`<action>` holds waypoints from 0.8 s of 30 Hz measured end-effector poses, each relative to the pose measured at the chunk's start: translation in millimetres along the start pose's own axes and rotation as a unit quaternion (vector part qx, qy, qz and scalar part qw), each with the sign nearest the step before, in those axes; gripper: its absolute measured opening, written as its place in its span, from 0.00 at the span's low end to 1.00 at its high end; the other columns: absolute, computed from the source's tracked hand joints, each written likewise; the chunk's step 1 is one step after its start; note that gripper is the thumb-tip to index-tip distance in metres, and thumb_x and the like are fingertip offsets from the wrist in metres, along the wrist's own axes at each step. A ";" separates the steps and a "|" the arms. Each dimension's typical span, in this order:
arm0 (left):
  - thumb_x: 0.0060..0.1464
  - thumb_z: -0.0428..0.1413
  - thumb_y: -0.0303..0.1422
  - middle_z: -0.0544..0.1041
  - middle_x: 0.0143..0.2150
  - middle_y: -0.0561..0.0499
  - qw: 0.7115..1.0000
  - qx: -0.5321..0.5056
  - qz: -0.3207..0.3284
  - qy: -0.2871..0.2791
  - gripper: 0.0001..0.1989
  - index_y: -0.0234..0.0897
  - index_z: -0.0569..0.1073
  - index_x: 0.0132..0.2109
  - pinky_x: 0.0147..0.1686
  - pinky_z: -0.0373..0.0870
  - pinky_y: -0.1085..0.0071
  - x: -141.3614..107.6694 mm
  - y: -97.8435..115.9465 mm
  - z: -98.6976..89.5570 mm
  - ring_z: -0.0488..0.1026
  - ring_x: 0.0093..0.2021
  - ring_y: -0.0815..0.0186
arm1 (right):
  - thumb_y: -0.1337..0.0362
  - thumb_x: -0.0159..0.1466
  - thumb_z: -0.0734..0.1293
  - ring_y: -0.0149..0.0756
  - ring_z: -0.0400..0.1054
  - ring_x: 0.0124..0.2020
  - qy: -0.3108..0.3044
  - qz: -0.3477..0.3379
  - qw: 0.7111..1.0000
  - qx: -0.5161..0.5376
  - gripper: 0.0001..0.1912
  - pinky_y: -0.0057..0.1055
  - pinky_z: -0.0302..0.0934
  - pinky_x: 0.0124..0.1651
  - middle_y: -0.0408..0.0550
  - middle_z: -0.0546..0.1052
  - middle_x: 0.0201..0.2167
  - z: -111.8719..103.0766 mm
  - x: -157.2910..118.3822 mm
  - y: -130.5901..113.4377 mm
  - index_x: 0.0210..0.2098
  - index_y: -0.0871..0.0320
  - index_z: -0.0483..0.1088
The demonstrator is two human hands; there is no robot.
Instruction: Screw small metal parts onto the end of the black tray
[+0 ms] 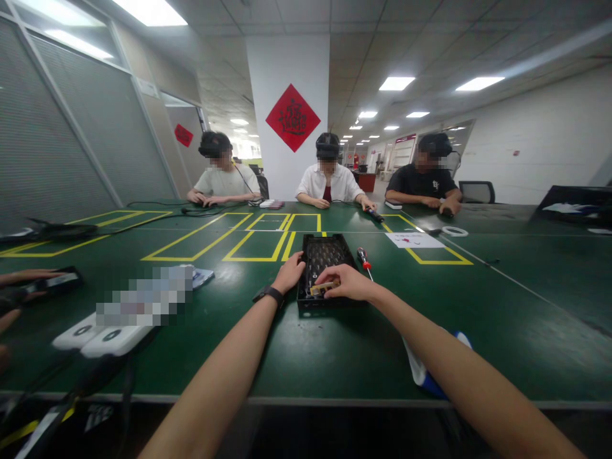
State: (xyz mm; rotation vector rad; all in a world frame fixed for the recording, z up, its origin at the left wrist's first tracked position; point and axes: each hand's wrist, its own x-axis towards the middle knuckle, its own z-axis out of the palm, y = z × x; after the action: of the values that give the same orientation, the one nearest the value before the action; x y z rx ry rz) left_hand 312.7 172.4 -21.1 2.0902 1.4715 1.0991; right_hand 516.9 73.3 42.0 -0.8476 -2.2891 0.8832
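Observation:
A black rectangular tray [313, 305] with a dark, patterned inside lies on the green table in front of me. My left hand [289, 273], with a dark band on its wrist, is closed on the tray's left wall. Over the tray's near half, my right hand [345, 282] pinches a small yellowish, flat strip-like piece [324, 288]. Small pale or shiny bits show inside the tray below it, too small to name. Just beyond the tray's right side lies a screwdriver [364, 258] with a red and black handle.
Yellow tape outlines mark the green table [229, 357]. White devices [115, 335] with cables lie at left, near another person's hands [29, 277]. A blue and white object [430, 376] sits under my right forearm. A paper sheet [414, 240] lies at right. Three people sit opposite.

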 end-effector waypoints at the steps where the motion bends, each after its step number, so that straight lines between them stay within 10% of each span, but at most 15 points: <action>1: 0.51 0.43 0.31 0.65 0.56 0.44 1.000 -0.001 0.000 0.000 0.24 0.34 0.62 0.56 0.54 0.58 0.63 -0.1 0.1 -0.2 0.64 0.54 0.60 | 0.65 0.48 0.70 0.32 0.68 0.35 -0.005 0.004 1.000 -0.002 0.19 0.30 0.62 0.39 0.48 0.75 0.36 0.4 -0.2 0.0 0.40 0.62 0.72; 24: 0.51 0.43 0.31 0.66 0.55 0.43 1.000 0.001 0.002 0.001 0.24 0.33 0.62 0.56 0.54 0.58 0.63 -0.5 1.5 -0.5 0.64 0.53 0.60 | 0.68 0.51 0.68 0.34 0.70 0.37 0.005 0.005 1.000 0.009 0.14 0.31 0.62 0.43 0.50 0.76 0.36 8.7 -0.5 -7.8 0.39 0.63 0.72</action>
State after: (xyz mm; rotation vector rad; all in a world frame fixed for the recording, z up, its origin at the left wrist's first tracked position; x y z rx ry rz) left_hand 313.1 171.3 -20.0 2.0943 1.4717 1.1025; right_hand 508.7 65.0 42.0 -0.8550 -2.2666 0.8995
